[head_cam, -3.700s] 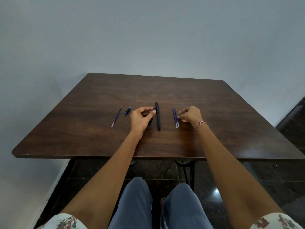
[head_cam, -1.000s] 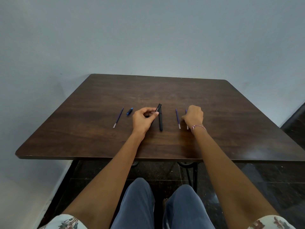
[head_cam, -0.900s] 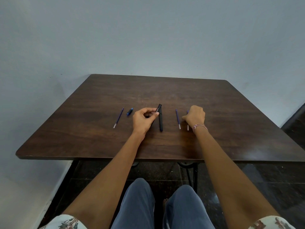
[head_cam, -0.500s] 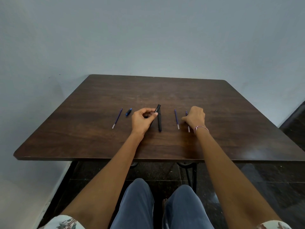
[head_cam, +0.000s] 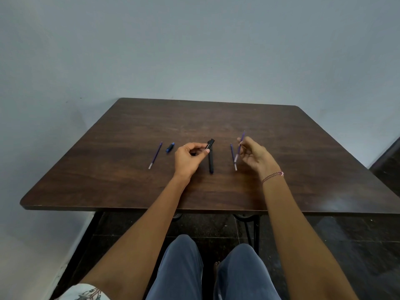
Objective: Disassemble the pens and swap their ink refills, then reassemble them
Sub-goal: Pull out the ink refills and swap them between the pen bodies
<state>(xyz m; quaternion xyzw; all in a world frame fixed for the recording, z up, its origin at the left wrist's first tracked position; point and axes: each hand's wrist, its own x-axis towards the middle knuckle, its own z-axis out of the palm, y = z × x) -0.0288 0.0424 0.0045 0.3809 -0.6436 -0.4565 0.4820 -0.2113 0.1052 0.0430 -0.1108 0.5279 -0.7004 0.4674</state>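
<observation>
My left hand [head_cam: 188, 158] pinches a black pen part [head_cam: 209, 144] at its near end, just above the dark wooden table [head_cam: 216, 187]. A second black pen barrel [head_cam: 211, 162] lies on the table right beside it. My right hand [head_cam: 255, 155] is lifted off the table and holds a thin purple ink refill [head_cam: 240, 146] tilted upward between its fingers. Another purple refill [head_cam: 233, 156] lies on the table just left of that hand. Further left lie a third purple refill [head_cam: 155, 154] and a small blue pen piece [head_cam: 170, 147].
The table's near edge [head_cam: 194, 210] runs just above my knees, and its metal legs [head_cam: 253, 226] stand below. A pale wall rises behind the table. Dark floor tiles show at the right.
My right hand has picked up one purple refill from the table and raised it. The other refill stays on the table. My left hand keeps its hold on the black pen part.
</observation>
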